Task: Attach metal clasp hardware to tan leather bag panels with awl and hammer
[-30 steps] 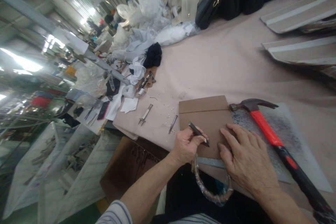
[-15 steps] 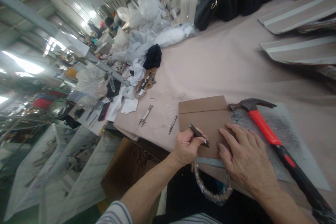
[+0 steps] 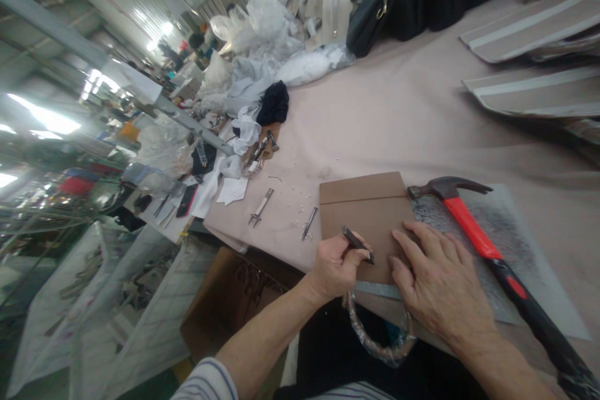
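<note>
My left hand (image 3: pixel 338 267) is closed round a short dark pen-like tool (image 3: pixel 358 244), its lower end at the brown leather-like panel (image 3: pixel 365 209). Whether the tip touches the surface I cannot tell. My right hand (image 3: pixel 434 275) lies flat with fingers spread, its fingertips resting on the panel's right side. From the panel's near edge a plastic-wrapped loop handle (image 3: pixel 375 345) hangs over the table edge. Right of the panel, a claw hammer (image 3: pixel 473 228) with a red and black handle lies across a smudged pale slab (image 3: pixel 515 219).
A thin metal rod (image 3: pixel 309 224) and a metal divider-like tool (image 3: pixel 261 207) lie left of the panel, among tiny white bits. Black bags (image 3: pixel 422 0) and plastic-wrapped goods (image 3: pixel 267 31) stand at the back. Flat panels (image 3: pixel 529 90) lie at right; a cardboard box (image 3: pixel 210 300) sits below the table edge.
The upper end of the pen-like tool has shifted slightly right and down with my left hand. My right hand stays on the panel.
</note>
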Action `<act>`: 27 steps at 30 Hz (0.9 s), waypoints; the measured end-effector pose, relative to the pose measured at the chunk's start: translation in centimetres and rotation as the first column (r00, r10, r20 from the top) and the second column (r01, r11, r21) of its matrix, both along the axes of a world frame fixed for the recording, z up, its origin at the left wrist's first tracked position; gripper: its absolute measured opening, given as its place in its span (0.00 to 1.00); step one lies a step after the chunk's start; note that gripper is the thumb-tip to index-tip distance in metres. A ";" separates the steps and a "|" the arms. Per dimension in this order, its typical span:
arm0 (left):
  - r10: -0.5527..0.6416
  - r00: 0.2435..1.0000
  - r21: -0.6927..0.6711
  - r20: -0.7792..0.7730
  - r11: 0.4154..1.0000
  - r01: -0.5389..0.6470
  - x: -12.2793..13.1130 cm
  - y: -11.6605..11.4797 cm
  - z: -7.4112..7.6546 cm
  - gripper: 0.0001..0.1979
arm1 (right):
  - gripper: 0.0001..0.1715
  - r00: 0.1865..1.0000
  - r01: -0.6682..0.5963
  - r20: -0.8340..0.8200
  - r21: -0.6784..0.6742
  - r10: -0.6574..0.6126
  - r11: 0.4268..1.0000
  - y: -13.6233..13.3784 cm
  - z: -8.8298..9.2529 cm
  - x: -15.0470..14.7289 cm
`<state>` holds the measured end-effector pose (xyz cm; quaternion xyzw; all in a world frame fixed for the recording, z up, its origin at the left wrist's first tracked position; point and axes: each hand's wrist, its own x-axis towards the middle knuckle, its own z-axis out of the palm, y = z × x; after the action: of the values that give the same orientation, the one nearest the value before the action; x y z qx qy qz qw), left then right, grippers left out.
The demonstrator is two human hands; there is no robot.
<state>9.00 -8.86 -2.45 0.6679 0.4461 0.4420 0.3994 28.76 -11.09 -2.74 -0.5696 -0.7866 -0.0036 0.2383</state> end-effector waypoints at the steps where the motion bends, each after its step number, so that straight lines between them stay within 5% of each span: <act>1: -0.004 0.999 0.057 -0.042 0.998 0.006 0.0 -0.1 0.1 0.11 | 0.21 1.000 0.001 -0.002 -0.002 -0.001 1.000 0.0 0.0 0.0; 5: -0.039 0.988 0.178 -0.149 0.982 0.066 0.0 -0.1 0.4 0.10 | 0.20 1.000 0.001 -0.004 0.003 -0.001 1.000 0.0 0.0 0.0; 12: -0.050 0.997 0.071 -0.056 0.996 0.054 0.1 0.4 0.5 0.08 | 0.20 1.000 -0.006 0.004 0.004 0.006 1.000 0.1 -0.2 -0.1; 20: -0.066 0.983 0.243 -0.174 0.964 0.108 -0.1 0.4 0.2 0.06 | 0.21 1.000 -0.006 -0.015 0.023 0.006 1.000 0.0 -0.4 0.1; 27: -0.023 0.980 0.299 -0.195 0.951 0.082 0.0 0.4 0.4 0.05 | 0.18 0.950 -0.078 -0.294 0.098 0.104 0.992 -0.2 -0.1 2.1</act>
<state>9.01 -8.51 -2.05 0.7723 0.3902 0.4292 0.2588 30.85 -11.33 -2.86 -0.5159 -0.7661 0.0599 0.3785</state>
